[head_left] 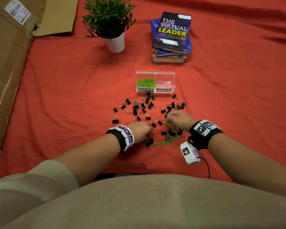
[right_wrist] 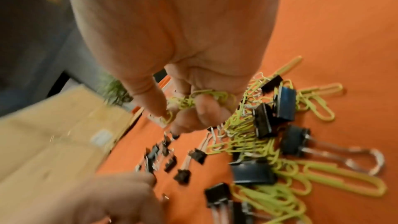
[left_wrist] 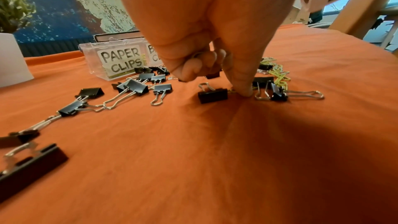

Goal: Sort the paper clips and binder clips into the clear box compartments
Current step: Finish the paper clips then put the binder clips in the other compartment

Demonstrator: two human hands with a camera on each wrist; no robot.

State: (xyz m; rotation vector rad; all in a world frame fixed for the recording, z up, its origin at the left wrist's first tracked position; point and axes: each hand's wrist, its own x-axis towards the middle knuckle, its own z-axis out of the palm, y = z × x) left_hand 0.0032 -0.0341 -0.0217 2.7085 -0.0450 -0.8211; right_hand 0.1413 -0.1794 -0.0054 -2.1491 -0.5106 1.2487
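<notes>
Beige ribbed sleeves point(head_left: 53, 172), black wristbands point(head_left: 203, 138) bearing white coded tags point(head_left: 187, 151).

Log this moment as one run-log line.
phase: gathering paper clips | right hand: grips green paper clips | left hand: fingertip on cloth beside binder clip | clear box: paper-clip side part filled, binder-clip side empty

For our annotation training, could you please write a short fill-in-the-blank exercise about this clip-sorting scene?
1. The compartment labelled PAPER CLIPS in the clear box holds clips coloured ____.
2. The compartment labelled BINDER CLIPS holds ____ clips.
3. The right hand grips a bunch of ____ clips.
4. The left hand presses one fingertip on the cloth beside a black ____ clip.

Missing words: green; no; paper; binder
</notes>
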